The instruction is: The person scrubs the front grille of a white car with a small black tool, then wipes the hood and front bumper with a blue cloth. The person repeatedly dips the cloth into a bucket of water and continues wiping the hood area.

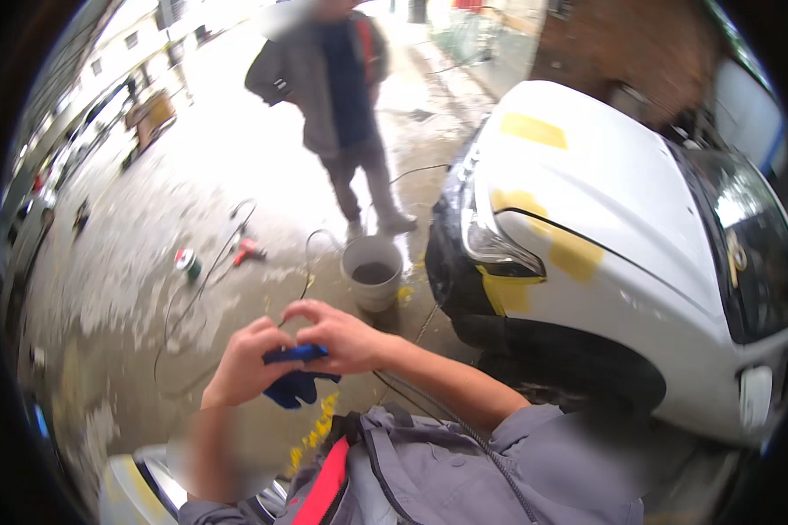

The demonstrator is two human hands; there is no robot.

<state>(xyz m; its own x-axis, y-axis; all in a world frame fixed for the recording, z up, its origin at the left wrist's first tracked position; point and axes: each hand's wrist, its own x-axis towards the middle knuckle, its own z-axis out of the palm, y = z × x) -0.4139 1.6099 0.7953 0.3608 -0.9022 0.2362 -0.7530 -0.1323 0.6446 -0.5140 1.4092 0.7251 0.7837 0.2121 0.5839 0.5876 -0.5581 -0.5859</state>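
Note:
In front of my body, both hands are close together, fingers bent round a limp blue glove point(291, 390). My left hand point(247, 360) grips it from the left side. From the right, my right hand point(337, 336) pinches its upper edge, with the fingertips of both hands nearly meeting above it. The glove's lower part hangs below my hands with finger-like lobes. Part of it is hidden behind my fingers.
To the right stands a white car point(604, 201) with yellow patches on its front. Beyond my hands are a bucket point(373, 273) and a person point(346, 105). A red tool point(249, 252), a can point(187, 262) and a cable lie on the wet floor. Another car's corner point(127, 492) is lower left.

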